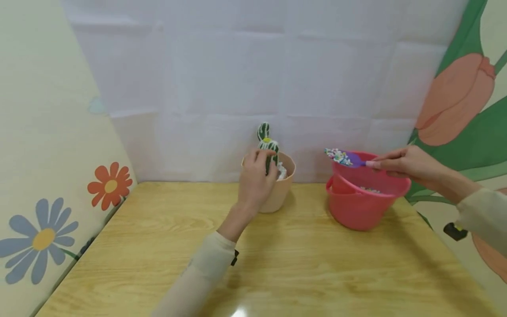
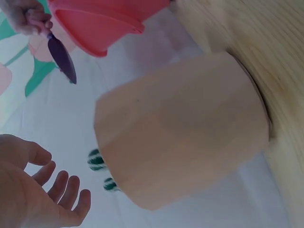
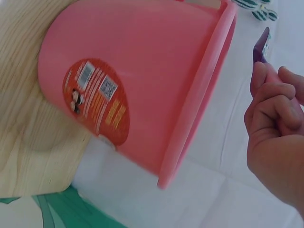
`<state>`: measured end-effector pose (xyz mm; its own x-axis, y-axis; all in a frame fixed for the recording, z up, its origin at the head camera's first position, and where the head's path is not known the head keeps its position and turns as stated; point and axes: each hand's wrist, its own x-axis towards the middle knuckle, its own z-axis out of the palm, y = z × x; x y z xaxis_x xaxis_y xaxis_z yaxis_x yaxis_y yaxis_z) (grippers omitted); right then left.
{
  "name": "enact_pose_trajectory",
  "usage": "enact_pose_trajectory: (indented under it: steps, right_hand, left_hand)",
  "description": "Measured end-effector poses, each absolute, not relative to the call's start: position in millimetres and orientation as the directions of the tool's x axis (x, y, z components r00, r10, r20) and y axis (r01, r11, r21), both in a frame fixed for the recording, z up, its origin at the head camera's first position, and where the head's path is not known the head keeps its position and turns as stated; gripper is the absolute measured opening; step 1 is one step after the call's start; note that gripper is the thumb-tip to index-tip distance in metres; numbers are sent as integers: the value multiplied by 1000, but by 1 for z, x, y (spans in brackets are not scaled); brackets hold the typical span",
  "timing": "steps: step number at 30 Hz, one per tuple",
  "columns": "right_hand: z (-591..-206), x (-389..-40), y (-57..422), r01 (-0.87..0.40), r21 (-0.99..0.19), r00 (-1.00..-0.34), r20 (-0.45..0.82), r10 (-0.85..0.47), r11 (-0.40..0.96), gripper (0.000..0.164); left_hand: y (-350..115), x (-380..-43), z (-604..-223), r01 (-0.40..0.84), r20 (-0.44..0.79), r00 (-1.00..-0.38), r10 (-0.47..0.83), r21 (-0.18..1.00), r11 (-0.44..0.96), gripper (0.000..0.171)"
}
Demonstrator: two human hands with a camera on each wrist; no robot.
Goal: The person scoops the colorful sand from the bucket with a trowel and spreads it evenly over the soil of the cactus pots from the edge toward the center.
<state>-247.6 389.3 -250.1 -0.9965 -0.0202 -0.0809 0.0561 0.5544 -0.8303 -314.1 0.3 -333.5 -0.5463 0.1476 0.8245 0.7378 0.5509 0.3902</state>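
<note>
My left hand (image 1: 255,182) hovers over a peach flower pot (image 1: 282,190), overlapping the green, white-striped toy cactus (image 1: 263,131) in the head view. From the left wrist, its fingers (image 2: 59,185) are loosely bent with nothing between them, apart from the cactus (image 2: 97,160). White bits show inside the pot. My right hand (image 1: 416,165) grips the pink handle of a toy shovel (image 1: 355,160). Small multicoloured beads (image 1: 336,156) cover its purple blade, which is above the left rim of a pink bucket (image 1: 356,209). More beads lie inside that bucket.
Both containers stand towards the back of a wooden table (image 1: 166,246). Behind them hangs a creased white cloth (image 1: 222,79). Walls painted with flowers rise on the left and right. The bucket has an orange label (image 3: 97,102) and a handle folded down its side.
</note>
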Motion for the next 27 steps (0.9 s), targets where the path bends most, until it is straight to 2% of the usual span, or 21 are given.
enact_pose_trajectory:
  steps: [6, 8, 11, 14, 19, 27]
  right_hand:
    - [-246, -253, 376, 98, -805, -994, -104, 24, 586, 59]
    - [-245, -254, 373, 113, -811, -993, -117, 29, 575, 63]
    - [-244, -256, 369, 134, -831, -989, -142, 28, 539, 65]
    - [-244, -259, 362, 158, -848, -985, -170, 23, 506, 68]
    - [-244, -266, 350, 157, -817, -984, -180, 13, 555, 71]
    - [-248, -276, 333, 118, -841, -991, -135, 6, 527, 62]
  left_hand:
    - [-14, -337, -338, 651, 821, -569, 37, 423, 630, 25]
    - [-18, -345, -342, 609, 795, -607, -8, 472, 637, 27]
    - [-23, -354, -348, 525, 707, -704, -69, 584, 620, 31]
    - [-29, -361, -354, 484, 624, -776, -92, 683, 548, 38]
    - [-37, -369, -363, 454, 506, -861, -60, 815, 361, 49]
    - [-37, -376, -373, 356, 376, -926, -31, 898, 259, 54]
